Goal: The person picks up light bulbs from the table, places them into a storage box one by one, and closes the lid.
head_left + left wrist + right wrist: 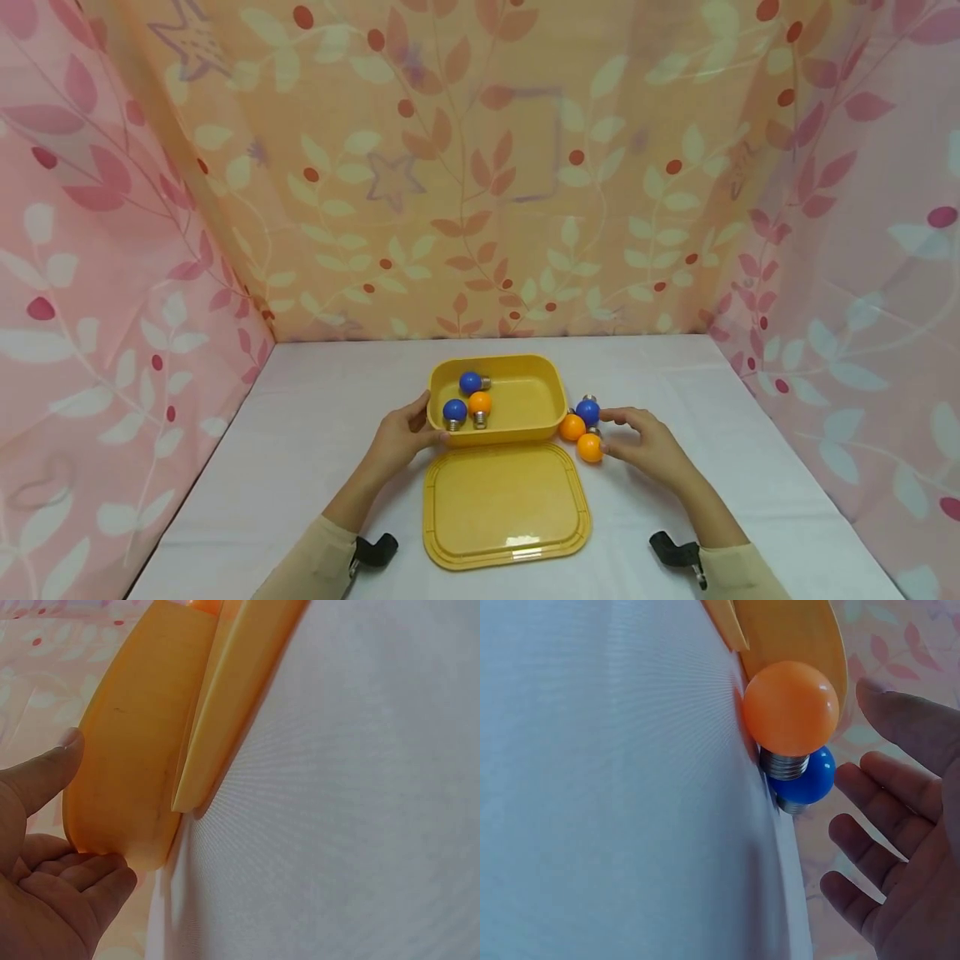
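Note:
A yellow plastic box [528, 404] stands on the white cloth, with two blue bulbs and one orange bulb [480, 403] lying in its left half. My left hand [399, 435] holds the box's left end, thumb near the front corner and fingers along the side; the left wrist view shows them against the wall. Just right of the box lie a blue bulb [588, 411] and two orange bulbs, the nearer orange one [790, 709] with its metal screw base turned backward. Beside these bulbs my right hand [649, 443] is spread, fingers and thumb apart, nothing in its grasp.
The yellow lid [506, 505] lies flat in front of the box, close against its front wall. A white cloth [315, 392] covers the table. Patterned curtains [465, 167] stand at the back and on both sides.

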The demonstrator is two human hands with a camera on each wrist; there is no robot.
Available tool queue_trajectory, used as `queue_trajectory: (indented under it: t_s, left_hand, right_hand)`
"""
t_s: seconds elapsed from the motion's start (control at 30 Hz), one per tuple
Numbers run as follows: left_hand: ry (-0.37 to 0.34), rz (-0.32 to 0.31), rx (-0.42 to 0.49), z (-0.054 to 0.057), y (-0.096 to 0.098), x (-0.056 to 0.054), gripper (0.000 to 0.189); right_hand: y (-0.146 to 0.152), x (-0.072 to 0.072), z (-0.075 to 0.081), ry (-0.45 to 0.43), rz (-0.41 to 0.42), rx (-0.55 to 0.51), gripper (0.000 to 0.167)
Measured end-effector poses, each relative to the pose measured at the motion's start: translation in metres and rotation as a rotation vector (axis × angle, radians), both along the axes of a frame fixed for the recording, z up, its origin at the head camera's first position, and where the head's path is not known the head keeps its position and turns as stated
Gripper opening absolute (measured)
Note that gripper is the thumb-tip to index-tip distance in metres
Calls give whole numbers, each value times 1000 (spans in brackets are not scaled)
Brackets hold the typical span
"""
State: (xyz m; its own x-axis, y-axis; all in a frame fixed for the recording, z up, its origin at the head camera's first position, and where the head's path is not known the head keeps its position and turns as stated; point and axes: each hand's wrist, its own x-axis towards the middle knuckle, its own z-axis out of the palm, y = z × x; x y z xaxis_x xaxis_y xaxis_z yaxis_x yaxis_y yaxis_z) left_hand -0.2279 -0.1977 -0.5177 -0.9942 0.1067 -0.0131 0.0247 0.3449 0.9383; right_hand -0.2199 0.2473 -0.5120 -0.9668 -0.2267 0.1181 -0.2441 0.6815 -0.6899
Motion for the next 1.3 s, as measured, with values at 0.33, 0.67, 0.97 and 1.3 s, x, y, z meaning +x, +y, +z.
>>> queue_trajectory:
  t_s: [0.33, 0.67, 0.97, 1.3]
  left_hand:
    - [-10, 9, -19, -3, 0, 2, 99]
    - [-3, 6, -26, -1, 0, 0, 97]
    - [-14, 15, -32, -1, 1, 1, 97]
    - [-14, 9, -38, 0, 1, 0, 99]
  right_hand:
    - [4, 2, -23, -53, -30, -21, 65]
    - [-1, 0, -32, 36, -13, -6, 66]
    - [-8, 1, -36, 76, -48, 64, 67]
    - [-11, 1, -37, 48, -77, 58, 69]
